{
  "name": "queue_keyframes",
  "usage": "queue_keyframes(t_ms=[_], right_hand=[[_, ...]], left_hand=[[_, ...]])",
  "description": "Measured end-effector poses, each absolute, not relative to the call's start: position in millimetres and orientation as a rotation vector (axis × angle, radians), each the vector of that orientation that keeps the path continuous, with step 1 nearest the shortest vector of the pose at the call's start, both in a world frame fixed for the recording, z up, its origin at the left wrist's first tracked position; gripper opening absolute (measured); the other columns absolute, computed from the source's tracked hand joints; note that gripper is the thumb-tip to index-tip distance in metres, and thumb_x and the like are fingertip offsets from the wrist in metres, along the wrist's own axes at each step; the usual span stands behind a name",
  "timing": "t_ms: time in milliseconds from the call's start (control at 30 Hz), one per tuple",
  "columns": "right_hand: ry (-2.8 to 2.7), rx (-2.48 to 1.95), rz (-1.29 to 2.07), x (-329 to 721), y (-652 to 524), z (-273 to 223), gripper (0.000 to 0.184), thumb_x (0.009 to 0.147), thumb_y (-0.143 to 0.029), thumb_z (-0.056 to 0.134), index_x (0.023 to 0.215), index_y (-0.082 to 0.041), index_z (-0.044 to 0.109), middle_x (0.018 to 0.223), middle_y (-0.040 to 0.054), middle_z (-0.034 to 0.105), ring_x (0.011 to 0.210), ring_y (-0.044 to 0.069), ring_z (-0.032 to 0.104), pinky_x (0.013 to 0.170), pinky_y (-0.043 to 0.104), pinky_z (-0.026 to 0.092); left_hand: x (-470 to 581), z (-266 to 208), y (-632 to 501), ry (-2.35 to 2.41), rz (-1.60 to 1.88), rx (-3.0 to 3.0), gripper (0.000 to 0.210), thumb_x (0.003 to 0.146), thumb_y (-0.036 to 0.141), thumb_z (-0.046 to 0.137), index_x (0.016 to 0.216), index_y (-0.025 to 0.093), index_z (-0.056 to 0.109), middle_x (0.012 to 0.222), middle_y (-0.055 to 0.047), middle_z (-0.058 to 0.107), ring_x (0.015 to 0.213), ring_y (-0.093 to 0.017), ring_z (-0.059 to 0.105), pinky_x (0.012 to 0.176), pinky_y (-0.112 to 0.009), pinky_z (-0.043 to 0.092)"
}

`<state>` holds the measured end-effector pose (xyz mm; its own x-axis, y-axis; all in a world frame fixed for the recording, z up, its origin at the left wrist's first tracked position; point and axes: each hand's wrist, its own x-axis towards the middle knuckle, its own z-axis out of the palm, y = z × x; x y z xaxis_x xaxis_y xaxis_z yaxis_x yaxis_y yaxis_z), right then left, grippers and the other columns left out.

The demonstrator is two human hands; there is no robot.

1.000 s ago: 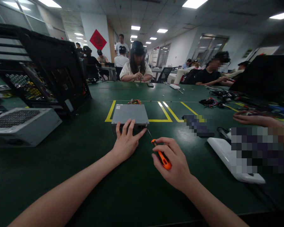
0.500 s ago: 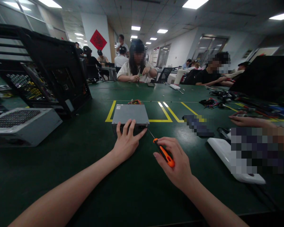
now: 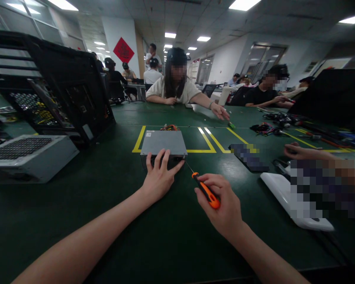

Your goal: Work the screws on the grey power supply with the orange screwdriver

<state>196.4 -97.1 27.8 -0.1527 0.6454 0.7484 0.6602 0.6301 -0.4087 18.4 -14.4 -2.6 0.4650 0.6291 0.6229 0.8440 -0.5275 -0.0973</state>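
Observation:
A grey computer power supply [image 3: 165,141] lies on the green table in front of me, coloured wires showing behind it. My left hand [image 3: 159,177] braces its near side, fingers spread over the top front edge and thumb along the front face. In my right hand [image 3: 226,201] is an orange-and-black screwdriver [image 3: 206,189], pinched between thumb and fingers. Its thin shaft points up and left, and the tip is at the lower right corner of the power supply's front face, near my left thumb. Whether the tip sits in a screw is too small to tell.
On the left stand a black computer case [image 3: 56,86] and a second power supply [image 3: 32,157]. To the right lie a dark pixelated object [image 3: 248,157], a white device [image 3: 284,197], cables [image 3: 264,128] and a co-worker's hand [image 3: 301,152]. Across the table another person reaches out [image 3: 220,111].
My right hand has shifted slightly right with its fingers closer round the screwdriver. My left hand and the power supply hold still. The person opposite has stretched an arm across the table.

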Motion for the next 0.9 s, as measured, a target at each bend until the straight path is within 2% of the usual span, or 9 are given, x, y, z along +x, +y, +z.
queue_keyframes(t_ms=[133, 333, 500, 633, 700, 833, 900], right_hand=[[-1.922, -1.029, -0.15, 195.6, -98.1, 29.9, 0.019, 0.073, -0.008, 0.054, 0.088, -0.02, 0.052, 0.098, 0.0071, 0.053, 0.087, 0.018, 0.058, 0.073, 0.033, 0.052], [-1.88, -1.079, -0.024, 194.5, -96.2, 30.0, 0.024, 0.077, -0.015, 0.054, 0.1, -0.018, 0.046, 0.098, 0.0083, 0.053, 0.088, 0.018, 0.057, 0.07, 0.032, 0.052], [-1.954, -1.041, -0.08, 195.2, -96.7, 29.8, 0.016, 0.074, -0.01, 0.055, 0.086, -0.02, 0.05, 0.098, 0.0065, 0.052, 0.092, 0.018, 0.055, 0.078, 0.035, 0.049], [-1.891, -1.069, 0.012, 196.5, -96.8, 28.7, 0.029, 0.077, -0.018, 0.058, 0.103, -0.019, 0.045, 0.099, 0.008, 0.052, 0.088, 0.017, 0.057, 0.068, 0.03, 0.053], [-1.845, -1.052, 0.032, 196.6, -96.3, 28.2, 0.028, 0.077, -0.016, 0.056, 0.102, -0.019, 0.043, 0.098, 0.0076, 0.053, 0.086, 0.016, 0.058, 0.065, 0.028, 0.053], [-1.94, -1.014, -0.088, 195.4, -95.4, 30.0, 0.017, 0.075, -0.01, 0.055, 0.087, -0.021, 0.05, 0.097, 0.0056, 0.055, 0.09, 0.018, 0.057, 0.076, 0.034, 0.05], [-1.961, -1.033, -0.088, 195.0, -94.8, 30.2, 0.019, 0.076, -0.012, 0.055, 0.092, -0.021, 0.052, 0.098, 0.0061, 0.055, 0.091, 0.019, 0.056, 0.079, 0.036, 0.049]], left_hand=[[18.8, -2.8, -14.3, -1.242, -0.748, -2.315, 0.053, 0.078, 0.022, 0.056, 0.127, 0.039, 0.042, 0.136, -0.013, 0.027, 0.128, -0.034, 0.022, 0.101, -0.062, 0.009], [18.9, -3.0, -14.1, -1.239, -0.766, -2.323, 0.055, 0.077, 0.021, 0.058, 0.127, 0.038, 0.042, 0.135, -0.012, 0.028, 0.128, -0.033, 0.021, 0.101, -0.061, 0.008], [18.9, -3.0, -14.7, -1.242, -0.762, -2.32, 0.055, 0.077, 0.021, 0.057, 0.126, 0.038, 0.042, 0.135, -0.011, 0.028, 0.129, -0.033, 0.021, 0.101, -0.061, 0.008], [18.9, -2.7, -14.5, -1.243, -0.757, -2.322, 0.056, 0.077, 0.021, 0.057, 0.127, 0.038, 0.041, 0.136, -0.012, 0.028, 0.128, -0.034, 0.021, 0.101, -0.061, 0.008], [18.8, -2.8, -14.3, -1.243, -0.754, -2.319, 0.055, 0.077, 0.022, 0.057, 0.127, 0.038, 0.041, 0.136, -0.012, 0.028, 0.128, -0.034, 0.022, 0.101, -0.061, 0.008], [18.9, -2.6, -14.3, -1.241, -0.752, -2.325, 0.054, 0.078, 0.021, 0.056, 0.127, 0.038, 0.042, 0.136, -0.012, 0.027, 0.128, -0.034, 0.022, 0.101, -0.062, 0.008], [19.1, -2.4, -14.4, -1.245, -0.755, -2.324, 0.053, 0.078, 0.021, 0.056, 0.126, 0.038, 0.043, 0.136, -0.012, 0.028, 0.128, -0.033, 0.022, 0.1, -0.062, 0.009]])
